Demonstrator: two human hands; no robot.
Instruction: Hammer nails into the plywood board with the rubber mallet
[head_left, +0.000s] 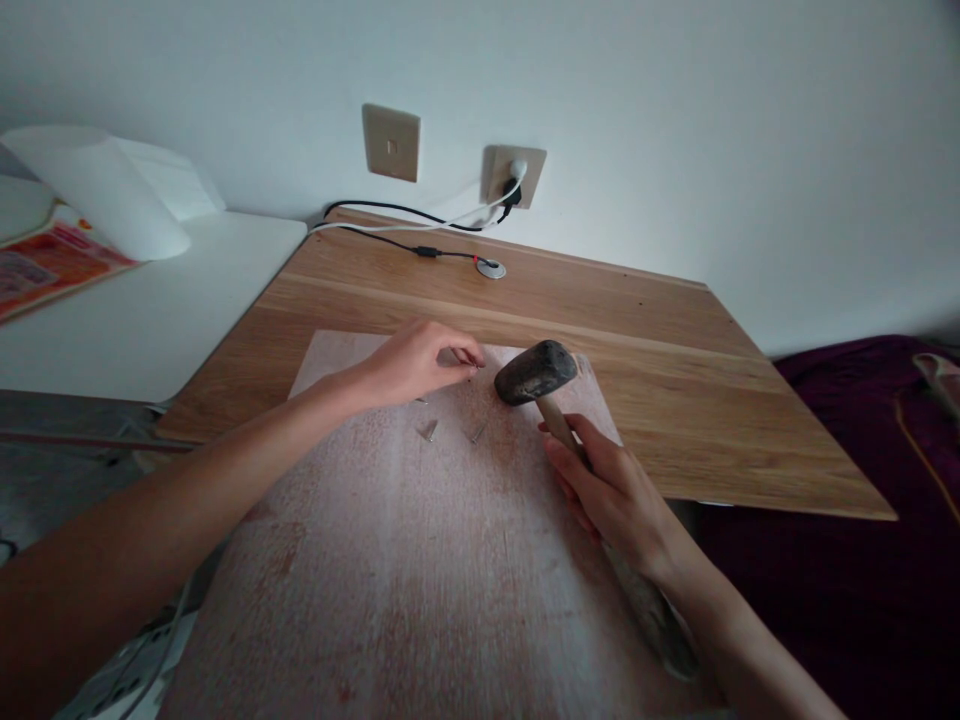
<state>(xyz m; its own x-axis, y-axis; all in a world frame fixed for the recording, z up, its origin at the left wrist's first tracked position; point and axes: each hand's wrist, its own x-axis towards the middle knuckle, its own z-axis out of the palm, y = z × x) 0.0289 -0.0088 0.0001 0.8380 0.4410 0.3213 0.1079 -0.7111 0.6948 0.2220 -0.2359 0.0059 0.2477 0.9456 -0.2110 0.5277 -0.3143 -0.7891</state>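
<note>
My right hand (600, 480) is wrapped round the wooden handle of a rubber mallet (536, 372), whose black head is raised near the far right part of a worn, pale wooden board (390, 560). Thumb and forefinger of my left hand (427, 362) are pinched together just left of the mallet head, close over the board. A nail, barely visible, seems to be between those fingertips. On the board nearer to me are a thin metal nail (430, 431) and another nail (478, 433); part of one more shows beneath my left hand.
The board lies over a brown wooden desk (675, 420). Cables (405, 218) run along its back to a wall socket (517, 175). At left, a white table (225, 300) holds a paper roll (120, 200) and an orange-red packet (60, 262). Dark purple cloth (847, 430) is at right.
</note>
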